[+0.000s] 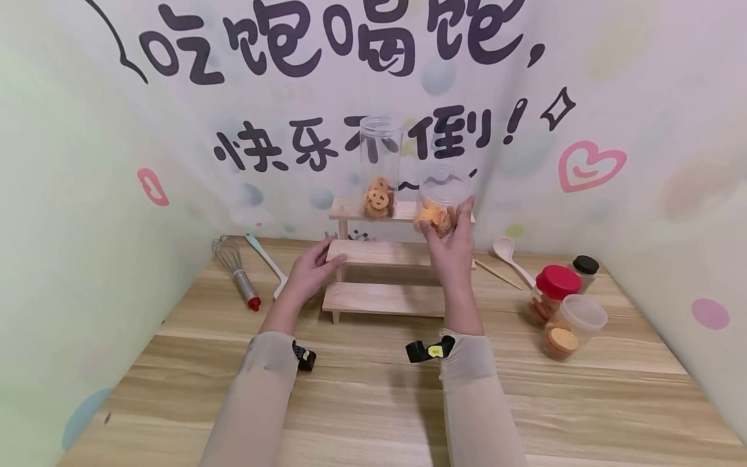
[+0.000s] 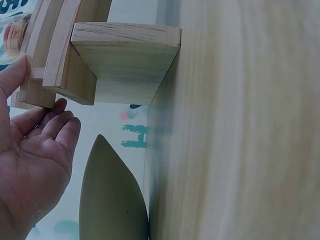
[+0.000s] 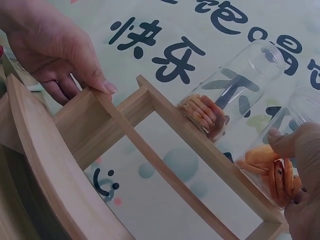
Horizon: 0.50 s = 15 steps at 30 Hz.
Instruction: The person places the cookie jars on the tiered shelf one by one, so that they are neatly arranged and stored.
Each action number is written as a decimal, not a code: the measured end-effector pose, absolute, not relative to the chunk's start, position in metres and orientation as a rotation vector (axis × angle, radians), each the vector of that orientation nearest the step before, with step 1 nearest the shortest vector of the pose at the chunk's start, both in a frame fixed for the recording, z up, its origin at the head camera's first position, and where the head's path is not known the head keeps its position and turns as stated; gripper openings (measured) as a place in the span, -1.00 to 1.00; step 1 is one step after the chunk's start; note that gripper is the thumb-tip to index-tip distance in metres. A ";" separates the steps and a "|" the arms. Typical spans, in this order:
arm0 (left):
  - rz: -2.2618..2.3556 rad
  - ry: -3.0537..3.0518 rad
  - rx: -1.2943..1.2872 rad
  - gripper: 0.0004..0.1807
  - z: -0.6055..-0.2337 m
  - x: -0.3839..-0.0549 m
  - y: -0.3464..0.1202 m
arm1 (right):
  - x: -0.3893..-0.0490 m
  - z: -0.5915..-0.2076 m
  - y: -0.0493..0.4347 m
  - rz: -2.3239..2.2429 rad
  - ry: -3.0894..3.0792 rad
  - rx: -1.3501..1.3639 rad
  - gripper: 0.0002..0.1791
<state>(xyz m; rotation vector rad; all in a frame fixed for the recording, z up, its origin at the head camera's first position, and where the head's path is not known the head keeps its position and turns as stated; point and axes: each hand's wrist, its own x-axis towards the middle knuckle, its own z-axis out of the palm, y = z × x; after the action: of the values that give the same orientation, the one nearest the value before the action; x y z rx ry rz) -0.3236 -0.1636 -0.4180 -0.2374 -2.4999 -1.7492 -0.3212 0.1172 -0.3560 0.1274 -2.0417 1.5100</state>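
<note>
A three-tier wooden display stand (image 1: 385, 254) stands against the back wall. My left hand (image 1: 310, 271) grips the left end of its middle tier, thumb on top and fingers around the end, as the left wrist view also shows. My right hand (image 1: 454, 254) holds a wide clear jar (image 1: 434, 211) of cookies at the right end of the top tier. In the right wrist view this jar's base is at the tier's board; whether its weight rests there I cannot tell. To its left, a tall clear jar (image 1: 382, 152) with cookies at the bottom stands upright on the same tier.
On the table's right are a red-lidded jar (image 1: 558, 283), a clear-lidded jar (image 1: 578, 321) with cookies, a black-lidded jar (image 1: 585, 267), a pale ladle (image 1: 506, 251) and a thin stick (image 1: 498, 274). A whisk (image 1: 238, 272) and a spatula (image 1: 268, 263) lie left.
</note>
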 end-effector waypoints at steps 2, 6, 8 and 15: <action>-1.752 -2.500 -0.233 -0.09 -0.418 -0.323 -0.164 | -0.321 -0.356 0.117 1.499 -2.049 0.112 0.15; -1.758 -2.500 -0.224 -0.11 -0.419 -0.324 -0.164 | -0.321 -0.356 0.116 1.501 -2.040 0.110 0.12; -1.763 -2.498 -0.225 -0.12 -0.420 -0.324 -0.164 | -0.321 -0.356 0.116 1.499 -2.032 0.119 0.10; -1.762 -2.503 -0.227 -0.09 -0.419 -0.325 -0.164 | -0.321 -0.356 0.117 1.499 -2.027 0.129 0.03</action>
<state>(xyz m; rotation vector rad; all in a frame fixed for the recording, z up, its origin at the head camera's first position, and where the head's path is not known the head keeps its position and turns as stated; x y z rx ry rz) -0.3246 -0.1641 -0.4189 -0.2268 -2.5025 -1.7619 -0.3212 0.1169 -0.3556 0.1294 -2.0274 1.4990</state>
